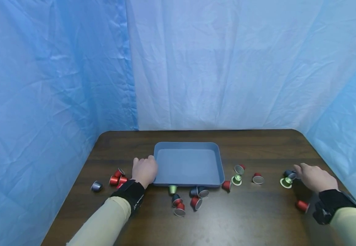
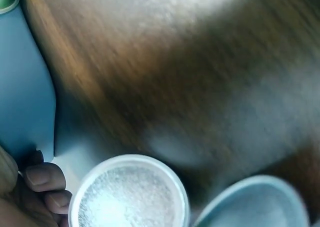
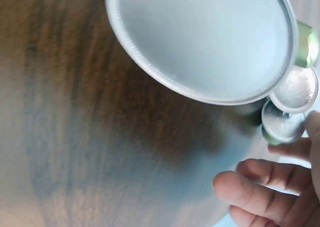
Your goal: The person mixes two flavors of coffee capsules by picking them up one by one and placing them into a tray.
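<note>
The right hand (image 1: pixel 311 176) pinched a small dark-blue foil coffee capsule (image 1: pixel 289 174): probably light, thin-walled, best held by its sides. The left hand (image 1: pixel 144 171) rested relaxed against the shallow blue plastic tray (image 1: pixel 219 164)

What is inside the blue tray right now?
Nothing shows inside the blue tray; its floor looks bare in the head view. The capsules all lie outside on the table. The left hand rests at its left rim and may hide that corner.

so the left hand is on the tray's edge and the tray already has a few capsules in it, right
Not quite. The left hand does rest at the tray edge, but the tray holds nothing: the capsules all lie on the table around it, as the head view shows.
</note>
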A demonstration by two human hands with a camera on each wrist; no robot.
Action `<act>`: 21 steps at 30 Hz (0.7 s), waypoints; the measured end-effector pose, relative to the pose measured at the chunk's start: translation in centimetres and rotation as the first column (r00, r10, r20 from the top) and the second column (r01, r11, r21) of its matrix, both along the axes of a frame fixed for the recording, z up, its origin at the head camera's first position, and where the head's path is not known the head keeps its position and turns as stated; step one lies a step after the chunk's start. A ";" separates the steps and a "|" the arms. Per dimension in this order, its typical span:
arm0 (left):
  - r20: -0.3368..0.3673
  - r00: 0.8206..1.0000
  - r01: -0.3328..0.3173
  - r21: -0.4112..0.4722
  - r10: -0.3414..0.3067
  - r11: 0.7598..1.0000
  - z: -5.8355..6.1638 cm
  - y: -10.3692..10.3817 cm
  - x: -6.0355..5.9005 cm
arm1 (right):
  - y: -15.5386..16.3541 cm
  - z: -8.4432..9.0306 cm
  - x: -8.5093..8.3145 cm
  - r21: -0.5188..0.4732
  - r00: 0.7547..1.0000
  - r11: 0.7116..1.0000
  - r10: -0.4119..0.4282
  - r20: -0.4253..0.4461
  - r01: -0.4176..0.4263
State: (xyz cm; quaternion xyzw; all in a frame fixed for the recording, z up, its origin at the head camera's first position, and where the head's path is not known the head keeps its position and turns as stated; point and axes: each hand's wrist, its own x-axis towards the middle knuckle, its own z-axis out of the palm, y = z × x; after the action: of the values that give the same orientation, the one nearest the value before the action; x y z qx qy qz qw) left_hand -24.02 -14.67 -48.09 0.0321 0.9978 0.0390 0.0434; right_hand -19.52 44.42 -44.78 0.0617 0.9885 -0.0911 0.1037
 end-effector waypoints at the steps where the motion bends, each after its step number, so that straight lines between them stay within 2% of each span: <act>1: -0.005 1.000 0.003 0.001 -0.003 1.000 0.0 0.1 0.1 | -0.1 0.0 0.0 -0.005 1.000 1.000 0.001 0.001 -0.001; 13: -0.026 0.999 0.022 -0.006 -0.022 1.000 0.4 2.1 1.0 | -0.3 0.2 -0.3 -0.012 0.999 0.999 0.032 0.024 -0.032; 21: -0.035 0.999 0.017 0.007 -0.017 1.000 0.5 2.6 1.3 | -0.3 0.3 -0.3 -0.013 0.999 0.999 0.040 0.019 -0.039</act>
State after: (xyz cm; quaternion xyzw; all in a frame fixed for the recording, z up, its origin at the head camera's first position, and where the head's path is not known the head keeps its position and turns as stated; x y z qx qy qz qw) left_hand -22.76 -12.04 -47.57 0.0414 0.9979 0.0419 0.0263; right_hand -19.82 44.09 -44.45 0.0423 0.9879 -0.0948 0.1152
